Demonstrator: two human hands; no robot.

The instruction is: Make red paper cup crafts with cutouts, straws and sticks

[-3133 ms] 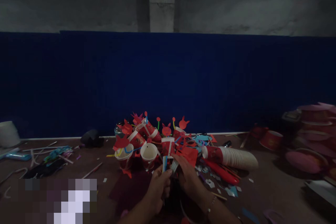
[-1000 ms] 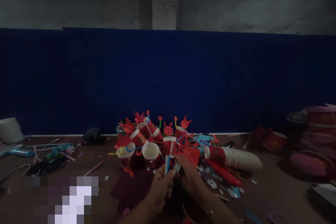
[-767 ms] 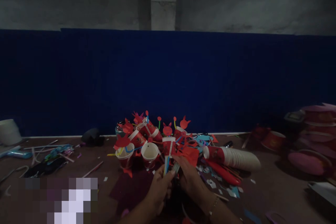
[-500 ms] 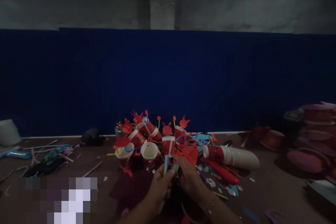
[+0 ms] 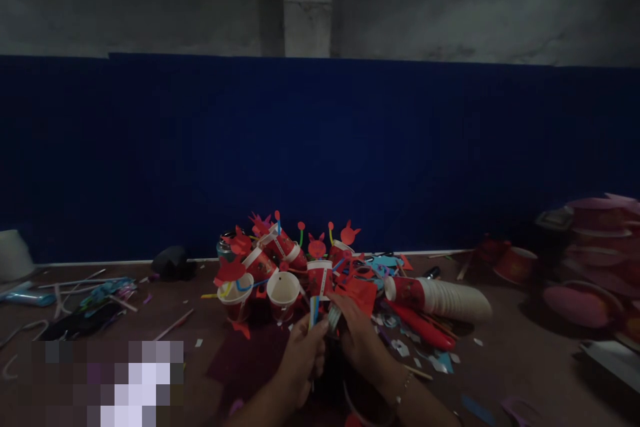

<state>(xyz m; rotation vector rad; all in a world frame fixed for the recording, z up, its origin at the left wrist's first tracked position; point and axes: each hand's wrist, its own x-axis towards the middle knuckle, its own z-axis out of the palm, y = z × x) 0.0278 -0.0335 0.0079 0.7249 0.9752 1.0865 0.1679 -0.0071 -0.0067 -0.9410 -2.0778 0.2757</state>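
Observation:
My left hand (image 5: 303,350) is closed around a small bundle of blue, white and yellow drinking straws (image 5: 314,311), their tops sticking up past the thumb. Close beside it, my right hand (image 5: 356,330) has its fingers bent over a pale, striped, shiny thing (image 5: 334,317) that I cannot make out clearly. Just beyond the hands stand red paper cups, among them an upright cup (image 5: 283,293) with a punched hole and another cup (image 5: 320,276) with a white strip. Red paper cutouts (image 5: 317,247) and bent straws stick out of several cups.
A nested stack of paper cups (image 5: 440,298) lies on its side to the right, above a red slender object (image 5: 423,327). Paper scraps (image 5: 400,348) litter the table. Loose straws and a dark item (image 5: 83,320) lie left; blurred red containers (image 5: 600,233) stand far right. A blue wall panel (image 5: 320,147) closes the back.
Both hands stay almost in place, with the straws still in the left one. The view has shifted very slightly; the cups and scraps have not visibly moved.

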